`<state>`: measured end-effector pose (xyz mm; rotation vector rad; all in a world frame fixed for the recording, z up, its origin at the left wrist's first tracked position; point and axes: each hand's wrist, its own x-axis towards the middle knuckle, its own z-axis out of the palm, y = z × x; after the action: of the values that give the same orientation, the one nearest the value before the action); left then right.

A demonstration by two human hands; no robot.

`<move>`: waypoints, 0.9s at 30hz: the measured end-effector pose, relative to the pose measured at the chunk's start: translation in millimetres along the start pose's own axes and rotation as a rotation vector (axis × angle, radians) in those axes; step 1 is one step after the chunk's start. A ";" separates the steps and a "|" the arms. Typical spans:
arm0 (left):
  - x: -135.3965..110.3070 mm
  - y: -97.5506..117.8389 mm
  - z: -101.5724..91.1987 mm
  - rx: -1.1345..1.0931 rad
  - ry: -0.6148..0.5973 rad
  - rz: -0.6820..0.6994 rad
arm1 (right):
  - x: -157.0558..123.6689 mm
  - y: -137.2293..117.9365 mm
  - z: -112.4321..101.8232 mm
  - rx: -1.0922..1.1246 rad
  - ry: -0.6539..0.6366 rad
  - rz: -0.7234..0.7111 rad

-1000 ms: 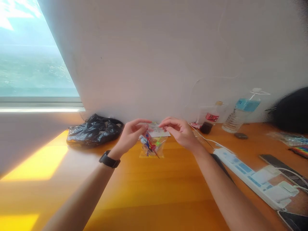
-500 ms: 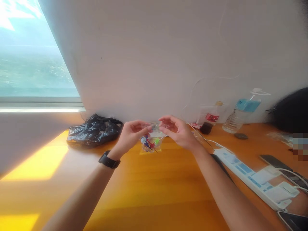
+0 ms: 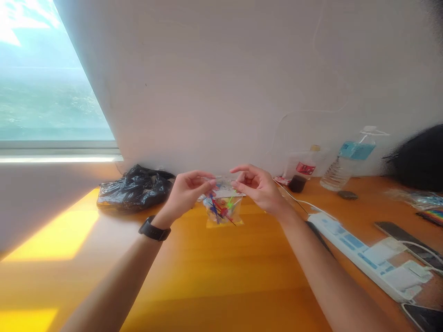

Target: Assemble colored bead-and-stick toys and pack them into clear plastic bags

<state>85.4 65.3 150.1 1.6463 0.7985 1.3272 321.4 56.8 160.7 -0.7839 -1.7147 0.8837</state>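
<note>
A small clear plastic bag [image 3: 223, 213] hangs between my two hands above the wooden table. Blue, red and green pieces, thin and pointed in part, show through its wall; I cannot make out their kind. My left hand [image 3: 189, 191], with a black watch on the wrist, pinches the bag's upper left corner between thumb and fingers. At the upper right corner, my right hand [image 3: 258, 186] grips with the thumb against bent fingers, its index finger raised away from the thumb. Fingers partly hide the bag's top edge.
A black plastic bag [image 3: 136, 189] lies left by the wall. To the right are a red-labelled bottle [image 3: 305, 168], a large water bottle [image 3: 346, 161], a white power strip [image 3: 353, 246] with plugs and cables, and a phone [image 3: 396, 233].
My hands have moved slightly apart, and the clear bag is spread wider. Its coloured pieces have shifted a little right and show more plainly. The left wrist has moved slightly left.
</note>
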 end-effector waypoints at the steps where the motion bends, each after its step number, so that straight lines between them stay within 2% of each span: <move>1: -0.2 0.3 -1.2 0.006 -0.009 0.002 | -0.2 -1.7 -0.2 0.023 -0.008 -0.007; 5: -2.0 2.7 -5.0 0.018 -0.051 0.005 | -0.2 -2.6 -1.1 0.094 -0.032 0.002; 10: -2.6 3.3 -7.2 0.003 -0.055 0.042 | 0.4 3.3 -2.7 0.136 0.003 0.018; 19: -2.0 2.5 -8.2 -0.024 -0.068 0.058 | 0.6 -2.7 1.6 0.173 0.034 0.008; 27: -1.1 -5.2 -1.6 -0.016 -0.046 0.073 | 3.3 16.9 3.9 0.189 0.081 0.021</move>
<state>83.8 66.9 145.1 1.7015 0.7043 1.3374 318.3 67.6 147.1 -0.7023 -1.5295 0.9984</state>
